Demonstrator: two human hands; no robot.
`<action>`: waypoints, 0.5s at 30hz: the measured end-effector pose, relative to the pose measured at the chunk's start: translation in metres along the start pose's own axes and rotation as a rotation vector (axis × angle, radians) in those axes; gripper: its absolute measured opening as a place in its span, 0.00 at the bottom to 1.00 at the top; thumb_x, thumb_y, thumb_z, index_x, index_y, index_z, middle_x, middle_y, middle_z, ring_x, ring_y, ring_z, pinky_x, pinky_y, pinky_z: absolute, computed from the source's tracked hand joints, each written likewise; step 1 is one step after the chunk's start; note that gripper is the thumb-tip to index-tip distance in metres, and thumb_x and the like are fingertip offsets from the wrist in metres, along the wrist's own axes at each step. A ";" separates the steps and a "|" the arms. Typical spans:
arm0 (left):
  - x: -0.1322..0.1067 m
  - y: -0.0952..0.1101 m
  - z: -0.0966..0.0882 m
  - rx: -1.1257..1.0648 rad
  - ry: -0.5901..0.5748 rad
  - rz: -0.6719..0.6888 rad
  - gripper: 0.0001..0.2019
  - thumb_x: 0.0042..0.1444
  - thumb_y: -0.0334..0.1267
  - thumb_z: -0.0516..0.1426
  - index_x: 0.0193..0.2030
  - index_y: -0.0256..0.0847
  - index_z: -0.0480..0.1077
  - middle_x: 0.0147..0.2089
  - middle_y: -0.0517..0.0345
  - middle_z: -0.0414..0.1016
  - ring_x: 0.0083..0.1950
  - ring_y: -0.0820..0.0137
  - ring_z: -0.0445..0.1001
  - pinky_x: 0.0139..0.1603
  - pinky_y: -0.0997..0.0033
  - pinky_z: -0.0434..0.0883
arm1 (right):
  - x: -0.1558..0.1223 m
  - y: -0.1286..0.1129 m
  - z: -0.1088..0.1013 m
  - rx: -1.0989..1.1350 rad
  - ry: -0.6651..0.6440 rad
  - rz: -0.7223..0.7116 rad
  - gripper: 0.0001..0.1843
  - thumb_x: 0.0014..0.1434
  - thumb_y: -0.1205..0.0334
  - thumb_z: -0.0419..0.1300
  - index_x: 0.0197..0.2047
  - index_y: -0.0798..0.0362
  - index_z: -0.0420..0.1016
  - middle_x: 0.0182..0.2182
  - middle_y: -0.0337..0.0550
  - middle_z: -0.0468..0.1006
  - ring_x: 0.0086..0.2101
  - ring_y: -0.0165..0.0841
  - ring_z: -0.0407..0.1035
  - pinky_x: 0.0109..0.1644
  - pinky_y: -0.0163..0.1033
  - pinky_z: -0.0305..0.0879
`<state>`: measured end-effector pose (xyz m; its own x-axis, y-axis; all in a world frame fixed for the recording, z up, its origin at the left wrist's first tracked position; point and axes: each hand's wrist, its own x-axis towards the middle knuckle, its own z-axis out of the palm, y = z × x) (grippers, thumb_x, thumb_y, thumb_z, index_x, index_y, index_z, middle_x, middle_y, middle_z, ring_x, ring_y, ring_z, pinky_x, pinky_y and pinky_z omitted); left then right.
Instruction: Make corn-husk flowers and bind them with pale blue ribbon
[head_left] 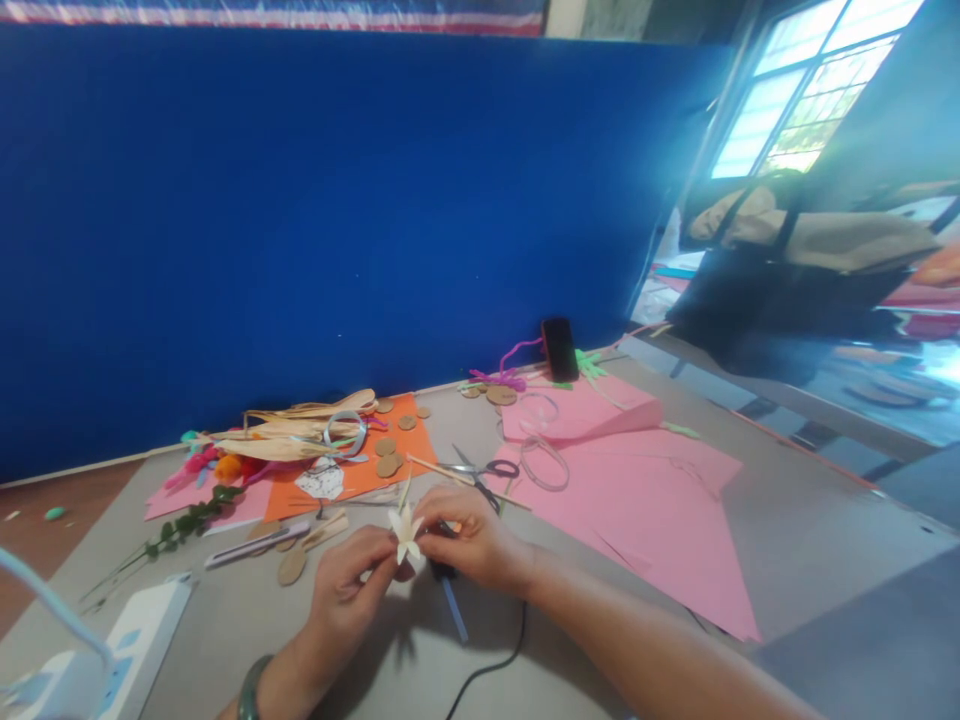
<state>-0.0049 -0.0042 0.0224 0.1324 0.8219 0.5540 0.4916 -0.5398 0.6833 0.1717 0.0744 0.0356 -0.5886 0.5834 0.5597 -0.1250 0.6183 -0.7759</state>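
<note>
A small cream-white flower (406, 536) with pointed petals is held up over the near part of the table. My left hand (352, 575) pinches it from the left, a dark green bangle round the wrist. From the right, the thumb and fingers of my right hand (476, 540) close on its petals. Beneath my hands lies a dark tool, mostly hidden, with a translucent glue stick (454, 610) sticking out and a black cord (504, 665) nearby. Just beyond my right hand are scissors (480, 472) with dark handles and a thin wooden stick.
Pale dried husks (300, 432), an orange sheet (420, 450) and wooden discs lie back left. A utility knife (257, 545), leafy sprig (191, 522) and white power strip (146, 640) are at left. Pink sheets (637, 500) cover the right; a phone (559, 350) leans against the blue partition (337, 200).
</note>
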 end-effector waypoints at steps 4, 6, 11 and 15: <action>-0.001 -0.001 -0.001 0.012 -0.014 0.024 0.09 0.57 0.30 0.55 0.28 0.40 0.74 0.28 0.56 0.76 0.31 0.70 0.74 0.34 0.73 0.68 | -0.001 0.000 0.000 -0.014 0.018 -0.020 0.07 0.56 0.61 0.62 0.30 0.55 0.77 0.28 0.45 0.78 0.30 0.31 0.70 0.37 0.36 0.67; -0.002 -0.001 0.000 0.010 -0.018 0.020 0.07 0.57 0.31 0.56 0.30 0.40 0.74 0.29 0.55 0.76 0.31 0.69 0.73 0.33 0.72 0.68 | -0.001 0.001 0.000 -0.015 0.025 -0.020 0.07 0.56 0.60 0.63 0.29 0.55 0.77 0.28 0.45 0.78 0.29 0.31 0.70 0.37 0.36 0.67; -0.003 -0.002 -0.001 0.015 0.004 0.029 0.07 0.55 0.33 0.58 0.28 0.41 0.75 0.26 0.56 0.76 0.28 0.70 0.73 0.30 0.73 0.69 | -0.001 -0.001 0.001 0.013 0.022 -0.006 0.06 0.54 0.61 0.64 0.30 0.56 0.77 0.26 0.44 0.77 0.25 0.28 0.66 0.31 0.33 0.64; -0.002 -0.003 -0.003 0.020 -0.007 0.077 0.09 0.57 0.33 0.56 0.27 0.41 0.75 0.25 0.56 0.76 0.27 0.70 0.74 0.30 0.73 0.70 | -0.001 -0.003 0.000 0.091 0.018 0.102 0.08 0.50 0.61 0.67 0.30 0.57 0.77 0.27 0.43 0.75 0.23 0.25 0.63 0.28 0.31 0.62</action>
<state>-0.0086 -0.0050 0.0207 0.1765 0.7792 0.6014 0.4969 -0.5980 0.6289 0.1725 0.0720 0.0370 -0.5876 0.6509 0.4806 -0.1372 0.5052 -0.8520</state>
